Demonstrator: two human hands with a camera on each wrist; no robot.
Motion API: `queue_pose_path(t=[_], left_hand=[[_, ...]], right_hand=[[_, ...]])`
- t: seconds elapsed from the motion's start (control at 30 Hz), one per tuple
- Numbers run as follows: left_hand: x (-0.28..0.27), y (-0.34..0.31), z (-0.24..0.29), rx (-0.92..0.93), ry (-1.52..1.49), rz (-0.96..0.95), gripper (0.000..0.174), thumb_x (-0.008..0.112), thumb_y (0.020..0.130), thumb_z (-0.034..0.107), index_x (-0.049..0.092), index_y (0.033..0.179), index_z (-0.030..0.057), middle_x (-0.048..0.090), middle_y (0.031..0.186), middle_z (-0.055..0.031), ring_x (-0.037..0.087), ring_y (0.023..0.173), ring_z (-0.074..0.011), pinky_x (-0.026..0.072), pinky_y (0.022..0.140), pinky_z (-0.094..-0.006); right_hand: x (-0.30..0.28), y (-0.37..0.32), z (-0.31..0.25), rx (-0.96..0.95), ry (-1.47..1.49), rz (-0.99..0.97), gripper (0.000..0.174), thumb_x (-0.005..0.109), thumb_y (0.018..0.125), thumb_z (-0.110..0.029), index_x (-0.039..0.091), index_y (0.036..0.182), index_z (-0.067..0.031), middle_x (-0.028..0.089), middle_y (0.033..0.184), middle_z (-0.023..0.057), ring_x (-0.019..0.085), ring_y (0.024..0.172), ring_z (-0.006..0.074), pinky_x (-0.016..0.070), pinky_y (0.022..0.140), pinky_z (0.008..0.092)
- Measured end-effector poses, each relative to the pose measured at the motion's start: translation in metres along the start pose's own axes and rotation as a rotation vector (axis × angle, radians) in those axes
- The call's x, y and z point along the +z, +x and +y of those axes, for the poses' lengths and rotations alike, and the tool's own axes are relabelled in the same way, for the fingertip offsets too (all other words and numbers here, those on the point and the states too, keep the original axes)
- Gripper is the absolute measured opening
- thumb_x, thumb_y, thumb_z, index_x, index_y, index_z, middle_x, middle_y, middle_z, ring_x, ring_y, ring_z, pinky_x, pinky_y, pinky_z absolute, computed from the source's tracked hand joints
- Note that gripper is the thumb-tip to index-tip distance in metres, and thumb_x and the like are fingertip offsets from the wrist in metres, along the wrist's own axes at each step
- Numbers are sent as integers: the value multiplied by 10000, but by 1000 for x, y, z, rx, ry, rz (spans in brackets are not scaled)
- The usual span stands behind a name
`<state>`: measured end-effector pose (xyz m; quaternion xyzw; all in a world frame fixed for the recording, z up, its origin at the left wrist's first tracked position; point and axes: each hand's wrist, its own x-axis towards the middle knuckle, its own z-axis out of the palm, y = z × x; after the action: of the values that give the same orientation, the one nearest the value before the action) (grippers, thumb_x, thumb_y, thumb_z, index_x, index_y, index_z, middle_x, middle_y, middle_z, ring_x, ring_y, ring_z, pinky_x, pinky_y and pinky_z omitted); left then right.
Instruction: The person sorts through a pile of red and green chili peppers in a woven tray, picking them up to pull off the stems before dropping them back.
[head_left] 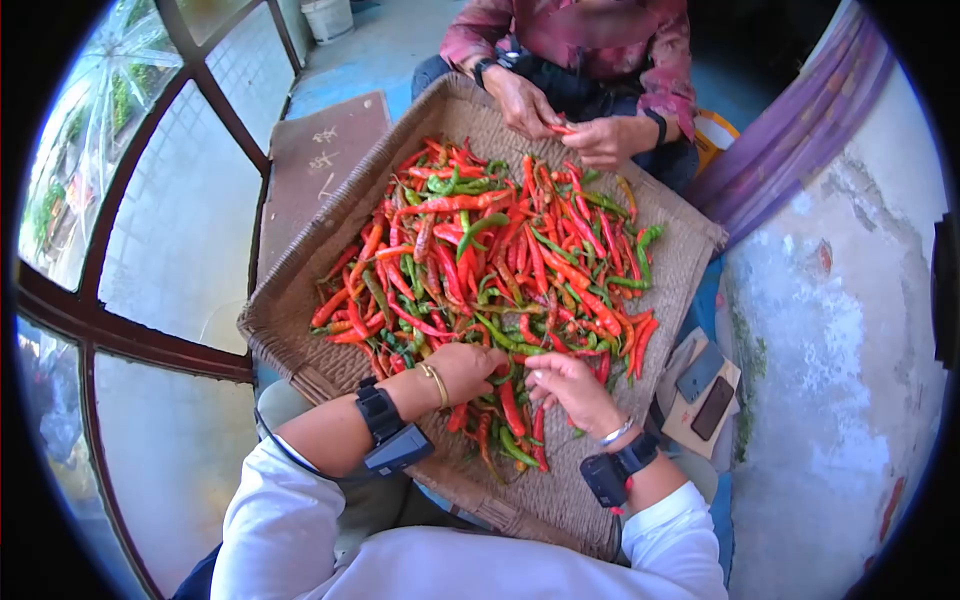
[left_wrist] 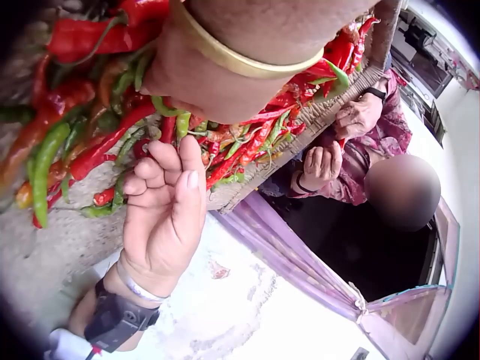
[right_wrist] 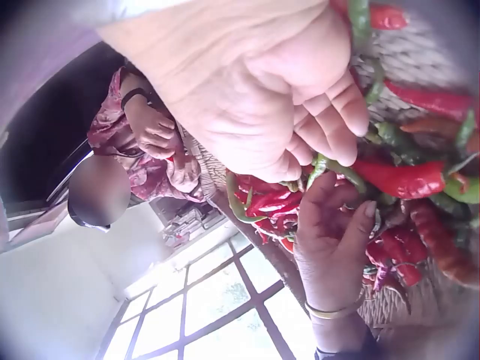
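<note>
Red and green chili peppers [head_left: 470,245] lie heaped in a woven basket [head_left: 690,225]. At the near side of the heap, my left hand [head_left: 465,372] has its fingers curled around a green chili pepper [right_wrist: 321,166], partly hidden by the fingers. My right hand [head_left: 575,385] is just to the right, palm turned towards the left one. Its fingers bend loosely, with the fingertips close by the green chili in the right wrist view; the left wrist view shows no chili in its palm. Several loose chilies lie below both hands.
Across the basket, another person's hands [head_left: 610,140] hold a red chili [head_left: 562,129]. Two phones [head_left: 712,408] lie on a pale board beside the basket's right edge. A framed window [head_left: 170,200] stands left, a purple curtain [head_left: 800,130] and worn wall right.
</note>
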<state>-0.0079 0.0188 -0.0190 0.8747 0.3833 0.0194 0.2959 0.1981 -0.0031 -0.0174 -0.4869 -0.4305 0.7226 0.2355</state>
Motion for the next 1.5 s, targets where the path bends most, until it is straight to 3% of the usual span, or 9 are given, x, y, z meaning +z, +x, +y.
queue_pose_path(t=[0.5, 0.57, 0.67, 0.77, 0.97, 1.13, 1.23, 1.3, 1.5], left_hand=[[-9, -13, 11, 264, -265, 310, 178, 623, 689, 141, 589, 859, 98, 546, 739, -69, 560, 666, -247, 457, 565, -325], [-9, -10, 10, 233, -306, 292, 189, 626, 682, 133, 594, 865, 94, 564, 737, -68, 569, 680, -235, 458, 565, -315], [-13, -10, 11, 215, -412, 316, 189, 625, 711, 173, 599, 873, 79, 588, 762, -74, 582, 686, -234, 460, 590, -313], [-11, -9, 7, 255, -465, 336, 207, 612, 740, 205, 590, 886, 60, 593, 762, -87, 582, 674, -254, 456, 600, -323], [-10, -10, 5, 138, -559, 111, 167, 604, 753, 167, 574, 866, 48, 591, 708, -80, 580, 615, -169, 445, 546, -283], [-1, -7, -1, 125, -368, 117, 143, 572, 748, 185, 585, 828, 67, 598, 743, -86, 581, 692, -267, 457, 625, -332], [4, -6, -3, 147, -351, 113, 147, 579, 736, 188, 588, 826, 71, 597, 753, -95, 582, 703, -261, 456, 634, -336], [2, -6, -6, 125, -320, 119, 151, 581, 724, 180, 588, 834, 77, 598, 811, -94, 579, 743, -259, 458, 642, -347], [5, -11, 6, 315, -4, -39, 385, 570, 730, 178, 478, 1098, 114, 478, 1109, -73, 565, 831, -262, 474, 647, -369]], right_hand=[[22, 0, 3, -305, -257, -51, 350, 518, 826, -179, 461, 1140, -34, 543, 836, 18, 518, 722, 69, 426, 589, 207], [20, 0, 4, -424, -316, 39, 281, 524, 824, -221, 527, 1010, -11, 545, 716, 9, 504, 629, 70, 418, 541, 223], [15, -6, -7, -230, -342, -87, 291, 493, 848, -281, 549, 714, -29, 455, 497, -26, 416, 449, 50, 337, 423, 196], [19, -17, -19, -232, -124, -61, 294, 488, 854, -282, 560, 718, -31, 463, 514, -28, 428, 461, 44, 341, 426, 197], [8, -19, -15, -214, 191, -46, 229, 514, 844, -245, 570, 782, -32, 467, 527, -26, 410, 454, 41, 334, 417, 166], [-11, -20, -34, -336, 256, 141, 227, 487, 857, -231, 558, 823, -18, 523, 575, 24, 455, 489, 51, 361, 429, 168], [-20, -22, -63, -599, 381, 276, 501, 464, 860, -268, 291, 1260, -20, 576, 773, 81, 528, 534, 102, 440, 466, 209], [-33, -15, -54, -566, 361, 380, 644, 475, 852, -283, 110, 1327, -47, 573, 845, 93, 557, 561, 121, 455, 462, 218], [-11, -6, -21, -124, 71, 101, 274, 471, 843, -146, 489, 1076, -2, 590, 755, 77, 563, 591, 104, 450, 516, 191]])
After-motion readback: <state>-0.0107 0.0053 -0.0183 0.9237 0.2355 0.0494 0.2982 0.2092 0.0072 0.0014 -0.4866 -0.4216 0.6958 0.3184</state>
